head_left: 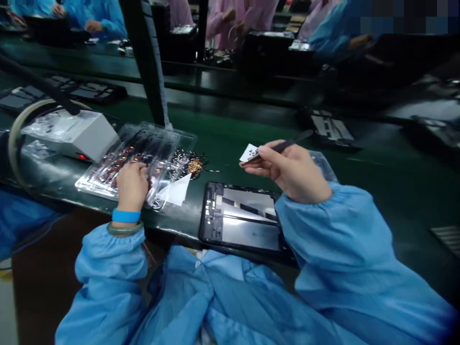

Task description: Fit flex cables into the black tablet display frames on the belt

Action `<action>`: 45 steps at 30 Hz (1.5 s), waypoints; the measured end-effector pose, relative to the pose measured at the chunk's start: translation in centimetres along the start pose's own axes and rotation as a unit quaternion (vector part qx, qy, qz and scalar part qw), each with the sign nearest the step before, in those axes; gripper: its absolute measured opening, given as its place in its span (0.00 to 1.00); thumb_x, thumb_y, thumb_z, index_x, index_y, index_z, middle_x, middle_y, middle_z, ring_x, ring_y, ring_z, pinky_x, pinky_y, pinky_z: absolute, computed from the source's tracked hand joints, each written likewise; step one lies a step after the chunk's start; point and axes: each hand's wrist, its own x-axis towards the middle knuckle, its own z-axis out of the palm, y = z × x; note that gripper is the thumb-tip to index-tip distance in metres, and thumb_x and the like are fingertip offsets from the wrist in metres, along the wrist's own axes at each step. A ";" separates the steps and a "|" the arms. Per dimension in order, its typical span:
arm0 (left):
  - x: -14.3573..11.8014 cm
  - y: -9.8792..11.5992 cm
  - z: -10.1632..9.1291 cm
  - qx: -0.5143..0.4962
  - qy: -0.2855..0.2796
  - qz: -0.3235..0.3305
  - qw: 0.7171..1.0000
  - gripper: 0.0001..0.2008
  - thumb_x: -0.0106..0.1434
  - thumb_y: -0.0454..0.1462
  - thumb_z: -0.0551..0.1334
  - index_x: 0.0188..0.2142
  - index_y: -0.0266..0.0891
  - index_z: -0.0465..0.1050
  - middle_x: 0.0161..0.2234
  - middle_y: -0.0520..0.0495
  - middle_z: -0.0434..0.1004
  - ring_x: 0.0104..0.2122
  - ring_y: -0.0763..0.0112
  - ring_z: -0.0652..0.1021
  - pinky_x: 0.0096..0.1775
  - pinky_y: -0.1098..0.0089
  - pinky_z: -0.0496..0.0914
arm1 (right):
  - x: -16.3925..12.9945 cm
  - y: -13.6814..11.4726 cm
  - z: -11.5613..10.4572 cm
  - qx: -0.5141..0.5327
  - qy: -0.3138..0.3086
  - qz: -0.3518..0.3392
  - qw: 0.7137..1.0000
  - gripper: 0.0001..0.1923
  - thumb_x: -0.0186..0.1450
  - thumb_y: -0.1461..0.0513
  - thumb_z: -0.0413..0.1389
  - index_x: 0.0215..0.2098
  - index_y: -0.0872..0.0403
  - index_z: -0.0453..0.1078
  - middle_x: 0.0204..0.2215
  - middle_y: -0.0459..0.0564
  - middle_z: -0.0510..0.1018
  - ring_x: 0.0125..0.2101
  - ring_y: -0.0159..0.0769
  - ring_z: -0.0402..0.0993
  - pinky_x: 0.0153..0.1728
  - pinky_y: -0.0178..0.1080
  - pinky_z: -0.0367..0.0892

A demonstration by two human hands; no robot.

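- The clear tray (143,158) under the left hand (132,186) is thin glossy plastic, catching the light.
- The dark tweezers (283,144) in the right hand (287,170) look matt; they pinch a small white paper-like label (247,152).
- The tablet frame (240,218) has a glossy, mirror-like panel in black plastic edging.
- The desk (377,182) has a smooth green mat with a dull sheen.
- The sleeves (341,249) are light blue cloth.

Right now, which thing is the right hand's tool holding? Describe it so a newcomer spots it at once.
Start at the green conveyor belt, then find the black open-backed tablet frame at its near edge. Just above it, the right hand pinches slim dark tweezers; at their tip sits a small white paper tab with black marks, the only white scrap lifted off the belt.
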 end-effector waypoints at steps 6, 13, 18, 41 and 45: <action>-0.9 2.3 -1.2 -0.242 0.161 -0.012 0.957 0.03 0.64 0.35 0.54 0.34 0.40 0.65 0.35 0.48 0.72 0.43 0.63 0.75 0.52 0.54 0.66 | -2.7 5.6 -4.2 -0.002 0.109 -0.004 0.994 0.22 0.53 0.48 0.67 0.33 0.50 0.64 0.27 0.50 0.80 0.33 0.43 0.82 0.37 0.46 0.79; -3.1 6.5 -3.0 -0.691 -0.069 -0.225 0.683 0.04 0.60 0.31 0.63 0.30 0.38 0.69 0.19 0.57 0.56 0.18 0.83 0.59 0.20 0.83 0.64 | -2.6 9.6 -5.5 -0.190 0.161 -0.089 0.964 0.18 0.58 0.45 0.60 0.32 0.51 0.68 0.30 0.51 0.80 0.37 0.45 0.79 0.47 0.53 0.72; -4.9 8.4 -1.7 -0.685 -0.176 -0.279 0.649 0.05 0.62 0.29 0.58 0.30 0.35 0.71 0.17 0.57 0.53 0.15 0.83 0.55 0.14 0.84 0.58 | -2.5 9.5 -5.2 -0.251 0.144 -0.078 0.954 0.16 0.61 0.48 0.57 0.33 0.52 0.70 0.30 0.50 0.79 0.37 0.42 0.78 0.44 0.47 0.71; -10.1 13.5 1.9 -0.335 -0.388 0.027 0.858 0.10 0.66 0.41 0.51 0.32 0.40 0.65 0.21 0.53 0.62 0.21 0.73 0.66 0.23 0.73 0.60 | -5.8 6.6 0.8 -0.475 -0.055 -0.426 0.768 0.15 0.70 0.67 0.47 0.47 0.57 0.74 0.42 0.55 0.82 0.41 0.37 0.79 0.40 0.37 0.74; -10.4 13.0 1.6 -0.209 -0.340 0.131 0.908 0.06 0.62 0.37 0.52 0.30 0.41 0.65 0.22 0.50 0.66 0.22 0.70 0.68 0.24 0.70 0.58 | -6.0 6.5 0.9 -0.501 -0.048 -0.442 0.743 0.12 0.69 0.66 0.48 0.38 0.56 0.75 0.33 0.52 0.82 0.31 0.35 0.78 0.31 0.35 0.71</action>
